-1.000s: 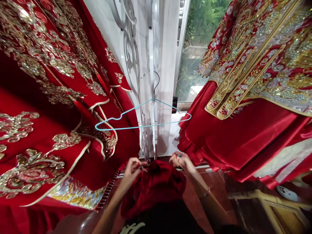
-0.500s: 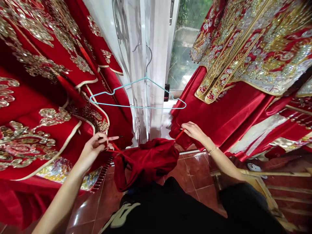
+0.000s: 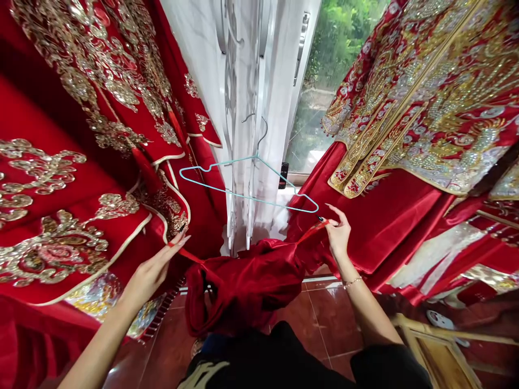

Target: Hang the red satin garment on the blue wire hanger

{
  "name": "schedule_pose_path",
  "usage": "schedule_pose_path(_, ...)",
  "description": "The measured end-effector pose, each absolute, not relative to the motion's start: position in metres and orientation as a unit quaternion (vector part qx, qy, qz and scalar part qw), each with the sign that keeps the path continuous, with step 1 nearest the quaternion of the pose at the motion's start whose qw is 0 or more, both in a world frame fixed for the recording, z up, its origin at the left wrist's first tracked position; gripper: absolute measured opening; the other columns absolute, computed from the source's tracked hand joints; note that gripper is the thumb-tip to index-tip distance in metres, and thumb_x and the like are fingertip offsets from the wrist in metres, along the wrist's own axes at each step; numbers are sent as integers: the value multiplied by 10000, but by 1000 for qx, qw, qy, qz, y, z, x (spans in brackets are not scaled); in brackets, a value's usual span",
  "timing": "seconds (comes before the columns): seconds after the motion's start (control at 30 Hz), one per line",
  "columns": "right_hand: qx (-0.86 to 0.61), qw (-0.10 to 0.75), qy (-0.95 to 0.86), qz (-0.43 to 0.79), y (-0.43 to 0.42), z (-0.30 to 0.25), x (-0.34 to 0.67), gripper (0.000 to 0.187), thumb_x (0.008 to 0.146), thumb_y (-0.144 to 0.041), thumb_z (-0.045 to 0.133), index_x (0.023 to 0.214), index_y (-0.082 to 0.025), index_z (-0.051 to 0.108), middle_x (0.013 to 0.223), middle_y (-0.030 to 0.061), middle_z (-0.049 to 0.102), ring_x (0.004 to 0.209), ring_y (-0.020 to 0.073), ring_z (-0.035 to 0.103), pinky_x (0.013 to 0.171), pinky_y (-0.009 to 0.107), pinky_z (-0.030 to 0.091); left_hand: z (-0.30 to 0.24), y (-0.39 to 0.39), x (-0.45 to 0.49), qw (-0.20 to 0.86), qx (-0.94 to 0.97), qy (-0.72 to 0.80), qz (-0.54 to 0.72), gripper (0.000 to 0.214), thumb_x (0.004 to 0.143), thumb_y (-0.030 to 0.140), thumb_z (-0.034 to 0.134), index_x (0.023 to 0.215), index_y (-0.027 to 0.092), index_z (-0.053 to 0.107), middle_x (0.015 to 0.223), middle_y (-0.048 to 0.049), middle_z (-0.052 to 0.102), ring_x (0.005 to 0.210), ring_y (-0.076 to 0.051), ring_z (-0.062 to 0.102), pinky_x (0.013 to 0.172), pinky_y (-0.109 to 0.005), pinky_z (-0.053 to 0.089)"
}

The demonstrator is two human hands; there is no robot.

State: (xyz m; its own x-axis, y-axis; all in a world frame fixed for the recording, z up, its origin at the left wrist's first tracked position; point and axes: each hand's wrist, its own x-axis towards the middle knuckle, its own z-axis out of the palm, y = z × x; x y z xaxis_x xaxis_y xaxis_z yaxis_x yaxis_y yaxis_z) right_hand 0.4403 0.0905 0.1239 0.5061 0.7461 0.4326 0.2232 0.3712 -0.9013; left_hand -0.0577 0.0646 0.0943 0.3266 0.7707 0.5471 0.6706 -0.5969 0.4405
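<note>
A dark red garment (image 3: 247, 286) hangs bunched in front of my body, held up by a red ribbon loop at each side. My left hand (image 3: 154, 270) pinches the left loop (image 3: 190, 254) between thumb and fingers, with the ribbon pulled taut. At the other side my right hand (image 3: 337, 232) pinches the right loop (image 3: 310, 232), its index finger lifted. Just above the garment a light blue wire hanger (image 3: 247, 197) hangs tilted, its right end close to my right fingertips. The garment's lower part is hidden by its folds.
Red gowns with gold beading (image 3: 121, 97) hang at the left. A beaded red jacket (image 3: 405, 119) over a red skirt hangs at the right. White curtain and metalwork (image 3: 243, 108) stand behind the hanger. A phone (image 3: 283, 175) leans by the window. A wooden frame (image 3: 440, 351) stands lower right.
Both hands have spread the loops wider and straighter. My right hand has moved right toward the hanger's end, its index finger now raised. The hanger sits lower in view and more tilted.
</note>
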Motion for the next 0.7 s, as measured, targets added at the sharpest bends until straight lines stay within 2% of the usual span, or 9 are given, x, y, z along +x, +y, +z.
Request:
schedule_pose_path(0.07,-508,708,-454,184,94,131,438,661,749,-334,704,1357,-144,529,793,39,763,557,159,682,693,349,591,90,67,-56,30,776,467,424,483,965,247,505,1443,242,431,1434,-15,564,1265,-189,591,1113,-399,444)
schedule_pose_path(0.17,-491,713,-464,187,96,136,436,799,778,-369,707,1491,-182,397,1056,115,767,682,174,734,758,366,611,95,72,-51,-1,755,491,435,508,959,280,538,1449,222,414,1394,-38,595,1199,-204,638,1065,-376,502)
schedule_pose_path(0.27,-472,714,-485,181,92,143,432,945,747,-364,754,1554,-242,278,1309,158,667,829,186,755,829,355,607,111,78,-51,-5,781,466,416,489,966,300,533,1434,232,408,1396,-41,587,1195,-205,637,1051,-386,511)
schedule_pose_path(0.33,-454,721,-491,180,87,152,427,993,747,-351,763,1573,-264,218,1387,164,610,877,196,758,860,358,604,121,81,-55,-6,788,450,421,536,964,314,536,1461,240,351,1397,-43,583,1227,-203,615,1057,-405,502)
schedule_pose_path(0.4,-440,719,-506,184,82,165,420,1012,763,-347,759,1584,-277,172,1413,167,586,903,208,760,864,360,606,129,83,-58,-16,781,452,432,588,957,322,547,1487,239,308,1374,-44,605,1218,-200,625,1056,-402,502)
schedule_pose_path(0.57,-429,663,-567,232,78,200,399,1090,715,-354,812,1586,-298,159,1395,149,598,891,214,762,839,347,616,138,83,-57,-39,752,480,451,604,942,364,563,1497,276,345,1282,1,686,1085,-185,708,969,-293,567)
schedule_pose_path(0.7,-422,649,-585,244,76,220,381,1108,697,-367,832,1586,-287,174,1347,134,631,830,193,758,830,343,618,141,77,-58,-28,761,474,443,594,950,380,541,1500,302,331,1289,18,677,1067,-188,715,1005,-322,548)
